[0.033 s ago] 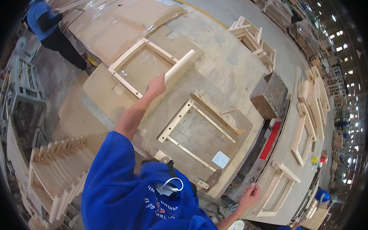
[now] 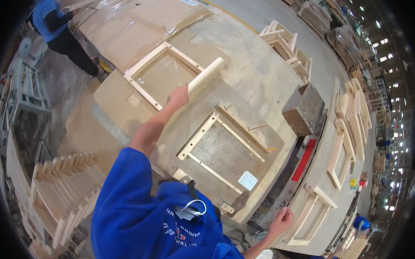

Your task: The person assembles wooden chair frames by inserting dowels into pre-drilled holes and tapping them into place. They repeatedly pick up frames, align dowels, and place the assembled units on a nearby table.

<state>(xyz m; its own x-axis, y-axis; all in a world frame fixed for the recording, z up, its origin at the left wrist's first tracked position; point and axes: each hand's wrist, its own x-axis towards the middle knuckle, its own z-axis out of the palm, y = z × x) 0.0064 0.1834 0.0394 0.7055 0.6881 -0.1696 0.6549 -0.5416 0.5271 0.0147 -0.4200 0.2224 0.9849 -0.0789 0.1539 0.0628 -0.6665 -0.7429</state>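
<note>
My left hand (image 2: pixel 178 96) grips the near end of a thick rounded rail on a pale wooden frame (image 2: pixel 144 96). That frame lies flat on the board-covered worktable, its thick rail toward the right. In front of me, a wooden jig (image 2: pixel 242 124) with pale strips fixed along its sides sits on a brown board. A small white paper label (image 2: pixel 247 180) lies on the jig board. My right hand (image 2: pixel 283 217) hangs low beside the table edge with its fingers curled together. What those fingers hold, if anything, cannot be made out.
A rusty metal box (image 2: pixel 304 109) stands at the table's right edge. Beyond a gap, a second table bears several wooden frames (image 2: pixel 339 152). Slatted wooden pieces (image 2: pixel 68 184) stand stacked at lower left. A co-worker in blue (image 2: pixel 51 26) stands at far left. More frames (image 2: pixel 281 38) sit at the back.
</note>
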